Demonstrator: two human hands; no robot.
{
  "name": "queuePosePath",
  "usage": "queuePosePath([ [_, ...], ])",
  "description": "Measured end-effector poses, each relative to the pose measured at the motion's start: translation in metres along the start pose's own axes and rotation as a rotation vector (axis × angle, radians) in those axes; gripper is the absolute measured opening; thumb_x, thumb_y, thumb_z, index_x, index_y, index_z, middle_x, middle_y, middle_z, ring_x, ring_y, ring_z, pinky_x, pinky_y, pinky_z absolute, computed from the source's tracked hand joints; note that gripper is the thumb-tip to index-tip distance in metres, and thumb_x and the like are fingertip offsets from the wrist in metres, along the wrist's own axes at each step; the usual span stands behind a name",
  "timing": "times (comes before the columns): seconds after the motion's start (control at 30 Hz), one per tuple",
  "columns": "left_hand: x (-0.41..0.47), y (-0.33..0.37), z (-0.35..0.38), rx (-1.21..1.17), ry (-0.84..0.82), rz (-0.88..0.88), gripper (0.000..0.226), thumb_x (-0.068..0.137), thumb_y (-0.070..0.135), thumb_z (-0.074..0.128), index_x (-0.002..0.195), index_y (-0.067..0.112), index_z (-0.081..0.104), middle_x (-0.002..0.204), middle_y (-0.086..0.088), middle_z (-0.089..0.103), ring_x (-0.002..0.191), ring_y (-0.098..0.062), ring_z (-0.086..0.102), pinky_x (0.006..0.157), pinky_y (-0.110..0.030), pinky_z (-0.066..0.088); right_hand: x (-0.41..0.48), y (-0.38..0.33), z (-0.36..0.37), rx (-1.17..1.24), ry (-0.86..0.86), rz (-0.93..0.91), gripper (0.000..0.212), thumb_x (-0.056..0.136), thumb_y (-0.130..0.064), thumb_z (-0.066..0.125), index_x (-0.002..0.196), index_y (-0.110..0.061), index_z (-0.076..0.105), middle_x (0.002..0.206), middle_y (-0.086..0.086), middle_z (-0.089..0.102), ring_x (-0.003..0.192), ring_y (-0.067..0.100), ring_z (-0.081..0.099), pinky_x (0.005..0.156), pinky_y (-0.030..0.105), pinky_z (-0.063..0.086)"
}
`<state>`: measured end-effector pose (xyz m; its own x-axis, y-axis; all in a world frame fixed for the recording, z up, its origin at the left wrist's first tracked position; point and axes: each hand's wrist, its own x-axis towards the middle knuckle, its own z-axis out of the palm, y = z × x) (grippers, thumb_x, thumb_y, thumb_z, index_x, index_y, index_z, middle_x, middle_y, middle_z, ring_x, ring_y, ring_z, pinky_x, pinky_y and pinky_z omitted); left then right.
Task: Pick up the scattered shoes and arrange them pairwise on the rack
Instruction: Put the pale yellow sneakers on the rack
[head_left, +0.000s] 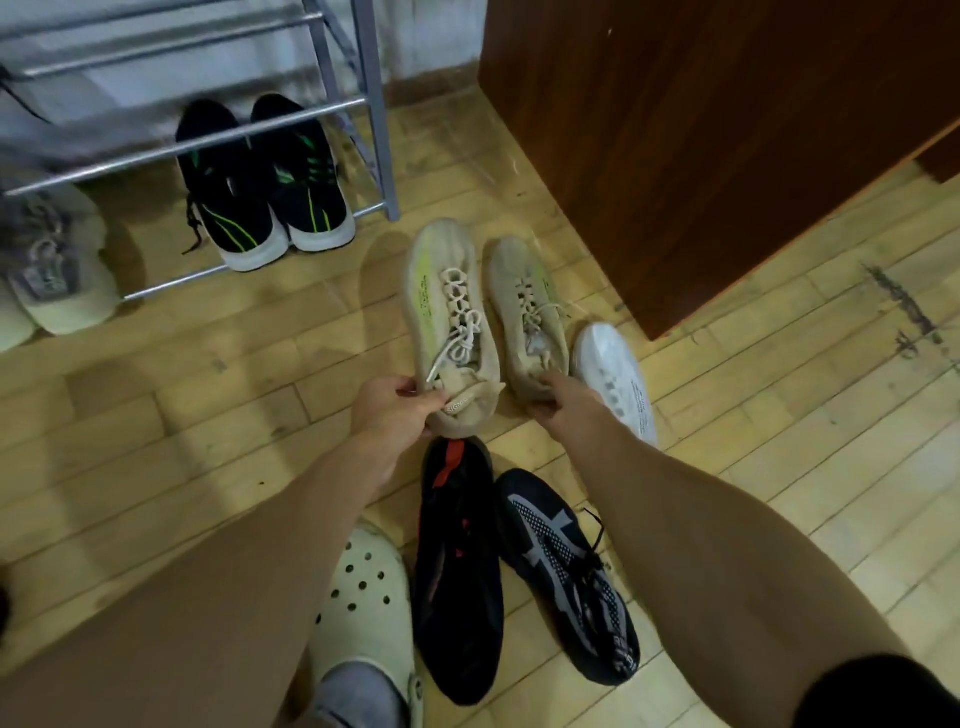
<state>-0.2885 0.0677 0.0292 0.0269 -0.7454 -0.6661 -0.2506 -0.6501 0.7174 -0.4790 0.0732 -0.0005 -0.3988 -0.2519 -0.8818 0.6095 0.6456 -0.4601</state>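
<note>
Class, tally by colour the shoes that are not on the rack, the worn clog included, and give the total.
Beige sneakers: 2
Black shoes: 2
White shoe: 1
Cream clog: 1
Total: 6

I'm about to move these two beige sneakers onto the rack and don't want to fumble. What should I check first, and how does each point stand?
1. Left hand grips the left beige sneaker at its heel: ok.
2. Right hand grips the right beige sneaker at its heel: ok.
3. The two match as a pair: ok.
4. Laces tucked: not ok, one lace end hangs loose by the left hand.
5. Gap on the rack left of the black-and-green pair wide enough: cannot tell.
6. Sneakers lifted off the floor: cannot tell.
</note>
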Motion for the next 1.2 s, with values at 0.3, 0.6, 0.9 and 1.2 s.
queuePosePath([
  [0.3, -0.024, 0.01, -0.023, -0.017, -0.043, -0.098, 0.02, 0.077, 0.008, 0.077, 0.095, 0.001, 0.069, 0.092, -0.011, 0.071, 0.089, -0.027, 0.068, 0.072, -0.037, 0.06, -0.038, -0.008, -0.01, -0.425, -0.221, 0.002, 0.015, 0.081, -0.008, 0.073, 0.089, -0.01, 0.061, 0.1, 0.008, 0.056, 0.092, 0.023, 0.06, 0.076, 0.04, 0.059],
  [0.6, -0.066, 0.056, -0.066, 0.036, -0.093, -0.083, 0.04, 0.086, 0.006, 0.067, 0.122, -0.006, 0.055, 0.12, -0.013, 0.06, 0.118, -0.032, 0.057, 0.081, -0.031, 0.051, -0.08, -0.028, -0.038, -0.478, -0.254, -0.242, 0.009, 0.083, 0.001, 0.069, 0.081, 0.0, 0.06, 0.082, 0.011, 0.063, 0.071, 0.021, 0.062, 0.049, 0.033, 0.059],
  [0.9, -0.078, 0.091, -0.128, -0.064, 0.096, 0.068, 0.013, 0.078, 0.003, 0.075, 0.081, 0.002, 0.062, 0.103, -0.018, 0.067, 0.078, -0.026, 0.067, 0.056, -0.031, 0.059, -0.132, -0.063, 0.014, -0.439, -0.458, -0.393, 0.019, 0.084, 0.0, 0.069, 0.102, 0.003, 0.064, 0.102, 0.016, 0.069, 0.089, 0.026, 0.067, 0.055, 0.034, 0.061],
  [1.2, -0.021, 0.129, -0.17, -0.273, 0.18, 0.082, 0.038, 0.08, 0.005, 0.074, 0.113, -0.008, 0.06, 0.112, -0.018, 0.066, 0.095, -0.033, 0.069, 0.066, -0.035, 0.061, -0.138, -0.089, 0.13, -0.479, -0.466, -0.507, 0.028, 0.085, -0.008, 0.07, 0.109, 0.006, 0.064, 0.109, 0.017, 0.068, 0.086, 0.022, 0.066, 0.053, 0.03, 0.06],
])
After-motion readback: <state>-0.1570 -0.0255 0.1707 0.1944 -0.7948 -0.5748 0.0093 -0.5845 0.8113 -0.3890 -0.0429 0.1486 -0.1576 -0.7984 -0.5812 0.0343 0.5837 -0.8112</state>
